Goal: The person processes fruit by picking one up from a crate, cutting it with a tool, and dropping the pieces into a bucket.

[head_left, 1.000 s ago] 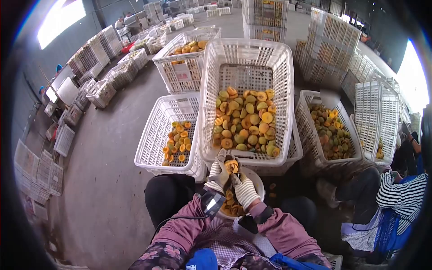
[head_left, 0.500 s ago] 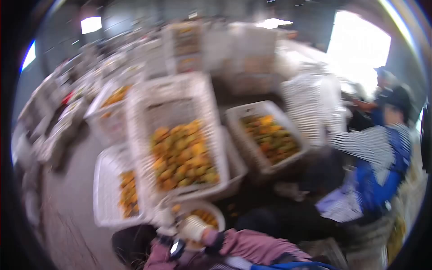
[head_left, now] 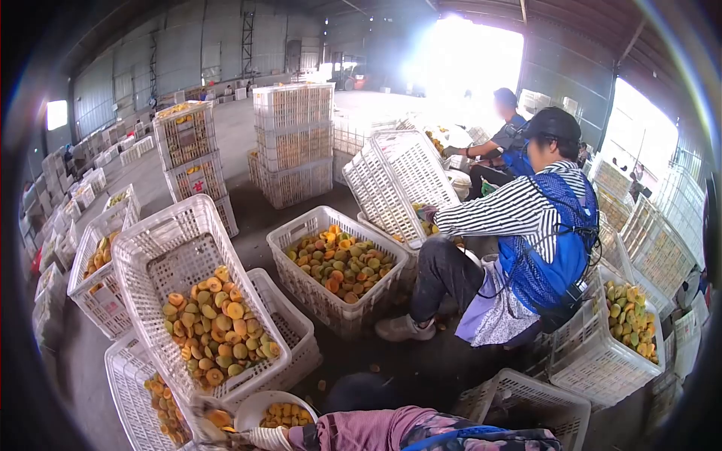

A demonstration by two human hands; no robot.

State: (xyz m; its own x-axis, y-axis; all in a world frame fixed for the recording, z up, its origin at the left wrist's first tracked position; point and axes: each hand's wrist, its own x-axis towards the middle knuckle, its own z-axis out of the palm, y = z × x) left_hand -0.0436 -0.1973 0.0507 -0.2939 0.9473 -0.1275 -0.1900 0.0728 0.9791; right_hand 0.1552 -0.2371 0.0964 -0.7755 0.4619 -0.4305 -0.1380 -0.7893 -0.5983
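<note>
At the bottom edge, my gloved left hand (head_left: 200,418) is blurred and closed around an orange fruit (head_left: 219,417). My right hand (head_left: 265,438), in a white glove, meets it from the right; its fingers look closed, though what they grip is not clear. Just beyond both hands sits a round white bowl (head_left: 247,410) with cut orange pieces (head_left: 286,414) inside. A tilted white crate (head_left: 162,259) rises in front of me, its lower end full of halved, apricot-like fruits (head_left: 218,331).
Another fruit crate (head_left: 289,279) stands ahead, and a low crate (head_left: 120,376) sits at left. A co-worker in a striped shirt (head_left: 519,207) sits to the right beside a tipped crate (head_left: 402,180). Stacked crates (head_left: 295,143) stand behind. An open-topped crate (head_left: 556,406) is at lower right.
The view has swung right and steadied, so the crates appear further left. My hands now sit lower and further left in view, still close together beside the bowl.
</note>
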